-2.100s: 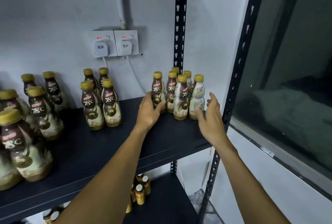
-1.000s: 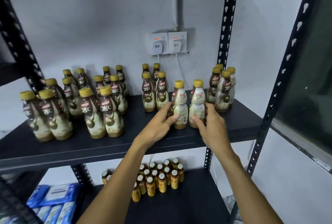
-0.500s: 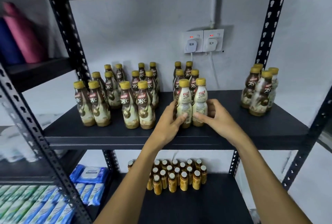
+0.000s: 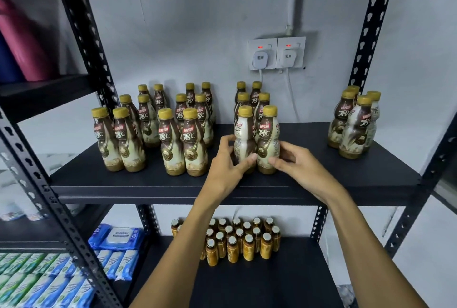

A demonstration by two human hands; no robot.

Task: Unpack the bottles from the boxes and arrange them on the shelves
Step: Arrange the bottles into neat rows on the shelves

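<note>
Two coffee bottles are held upright near the front of the black shelf [image 4: 309,184], long axes vertical, gold caps up. The left bottle [image 4: 243,138] is gripped low by the left hand [image 4: 226,169], thumb across its front, its label turned mostly sideways. The right bottle [image 4: 268,139] is pinched near its base by the right hand [image 4: 300,168], its "78°C" label faced forward. The two bottles are set touching, in front of a short column of like bottles [image 4: 249,96]. Further groups [image 4: 158,129] are stood to the left, and one cluster [image 4: 353,122] well apart at the right end, all upright.
</note>
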